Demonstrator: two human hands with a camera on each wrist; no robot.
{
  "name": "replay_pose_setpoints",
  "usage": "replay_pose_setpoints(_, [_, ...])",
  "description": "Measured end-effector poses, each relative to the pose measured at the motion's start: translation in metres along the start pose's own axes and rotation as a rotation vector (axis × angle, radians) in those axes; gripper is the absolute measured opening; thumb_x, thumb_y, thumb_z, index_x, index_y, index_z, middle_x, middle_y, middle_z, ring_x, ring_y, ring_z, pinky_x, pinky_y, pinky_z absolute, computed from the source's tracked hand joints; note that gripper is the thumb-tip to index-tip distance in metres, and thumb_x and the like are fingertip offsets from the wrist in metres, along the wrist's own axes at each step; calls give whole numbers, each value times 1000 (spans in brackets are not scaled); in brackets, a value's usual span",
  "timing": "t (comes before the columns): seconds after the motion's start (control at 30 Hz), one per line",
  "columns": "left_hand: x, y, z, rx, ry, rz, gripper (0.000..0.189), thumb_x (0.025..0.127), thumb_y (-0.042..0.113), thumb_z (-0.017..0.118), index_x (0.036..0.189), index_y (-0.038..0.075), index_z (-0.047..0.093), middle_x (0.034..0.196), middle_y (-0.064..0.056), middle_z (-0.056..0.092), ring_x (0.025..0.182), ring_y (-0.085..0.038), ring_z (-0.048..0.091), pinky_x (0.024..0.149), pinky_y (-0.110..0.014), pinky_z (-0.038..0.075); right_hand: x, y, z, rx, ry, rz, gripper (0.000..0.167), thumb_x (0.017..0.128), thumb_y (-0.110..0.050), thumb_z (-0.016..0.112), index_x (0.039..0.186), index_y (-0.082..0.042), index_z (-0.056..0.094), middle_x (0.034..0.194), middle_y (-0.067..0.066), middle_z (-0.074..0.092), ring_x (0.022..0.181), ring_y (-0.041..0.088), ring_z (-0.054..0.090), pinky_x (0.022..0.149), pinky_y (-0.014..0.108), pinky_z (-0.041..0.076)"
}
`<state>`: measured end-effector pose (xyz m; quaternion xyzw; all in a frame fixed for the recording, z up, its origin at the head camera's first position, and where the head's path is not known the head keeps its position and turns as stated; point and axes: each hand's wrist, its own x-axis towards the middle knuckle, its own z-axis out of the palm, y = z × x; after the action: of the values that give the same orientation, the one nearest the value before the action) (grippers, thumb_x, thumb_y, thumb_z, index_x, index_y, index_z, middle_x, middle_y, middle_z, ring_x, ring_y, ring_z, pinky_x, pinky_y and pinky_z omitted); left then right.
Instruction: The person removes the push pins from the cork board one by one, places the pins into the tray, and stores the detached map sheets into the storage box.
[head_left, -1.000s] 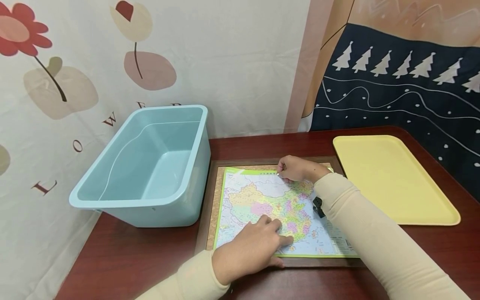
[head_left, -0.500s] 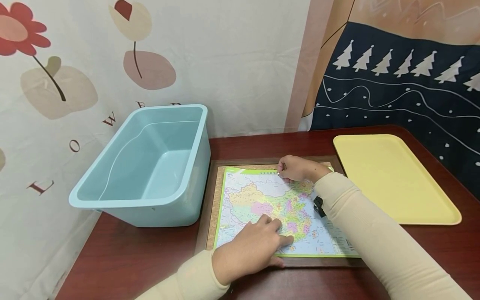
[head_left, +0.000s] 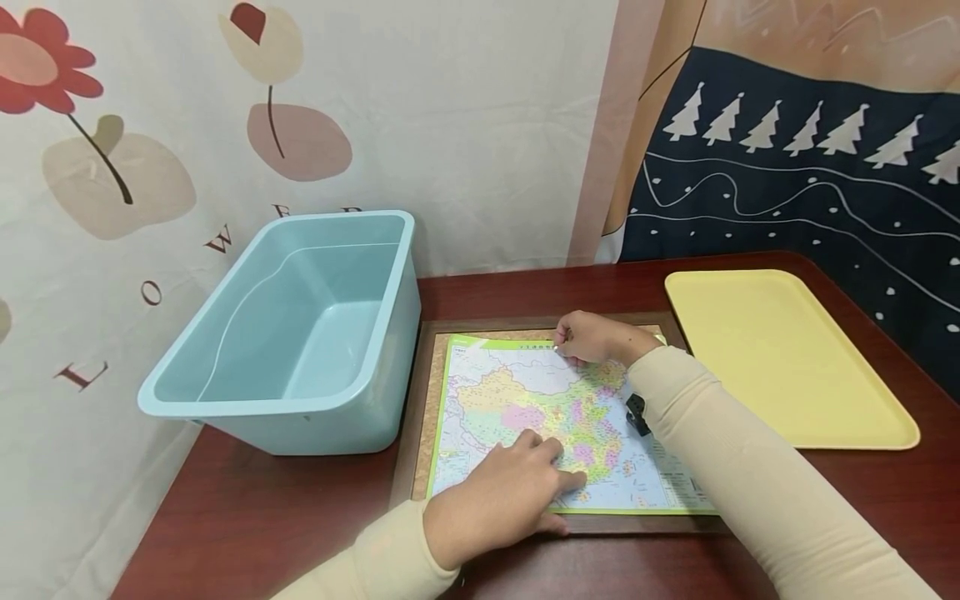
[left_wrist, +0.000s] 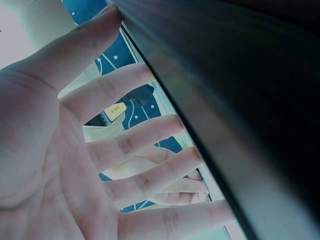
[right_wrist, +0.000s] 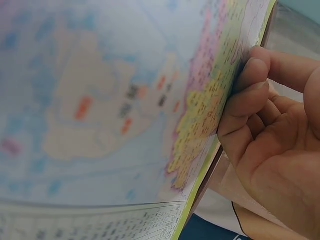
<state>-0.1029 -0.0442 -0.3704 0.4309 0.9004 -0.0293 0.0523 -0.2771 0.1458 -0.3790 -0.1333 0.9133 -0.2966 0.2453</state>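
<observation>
A colourful printed map (head_left: 517, 379) with a green border lies on a brown-framed cork board (head_left: 429, 417). My left hand (head_left: 502, 492) rests on its lower part with fingers spread, the thumb over the front frame edge. The left wrist view shows the left hand's fingers (left_wrist: 135, 135) extended and their tips meeting the board. At the map's top edge, my right hand (head_left: 592, 337) has its fingers curled and pinches a tiny white object (head_left: 556, 348), mostly hidden. In the right wrist view, the right hand's fingers (right_wrist: 250, 95) touch the map's surface.
A light blue plastic tub (head_left: 352, 367) stands left of the board, close against it. On the right lies a yellow tray (head_left: 780, 358). All sit on a dark red-brown table (head_left: 262, 517), with patterned cloths hanging behind.
</observation>
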Motion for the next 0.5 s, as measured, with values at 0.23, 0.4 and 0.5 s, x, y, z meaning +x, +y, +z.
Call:
replay_pose_setpoints(0.23, [0, 0, 0, 3, 2, 3, 51, 81, 58, 72, 129, 42, 65, 119, 4, 62, 109, -20, 58, 65, -35, 57, 0, 1, -1, -11, -6, -9, 6, 101, -8, 56, 101, -2, 59, 77, 7, 59, 69, 17, 55, 64, 26, 47])
replay_pose_setpoints(0.4, [0, 0, 1, 5, 2, 2, 51, 81, 59, 72, 129, 42, 65, 119, 4, 62, 109, -20, 58, 65, -36, 57, -1, 1, -1, -17, -3, -16, 6, 100, -8, 57, 100, -3, 60, 78, 7, 59, 69, 17, 55, 64, 26, 47])
replay_pose_setpoints(0.5, [0, 0, 1, 6, 2, 1, 51, 81, 59, 72, 129, 42, 65, 120, 4, 62, 110, -21, 58, 65, -36, 57, -1, 1, 0, -12, -5, -19, 6, 100, -7, 57, 100, -2, 60, 78, 7, 60, 70, 17, 55, 65, 26, 47])
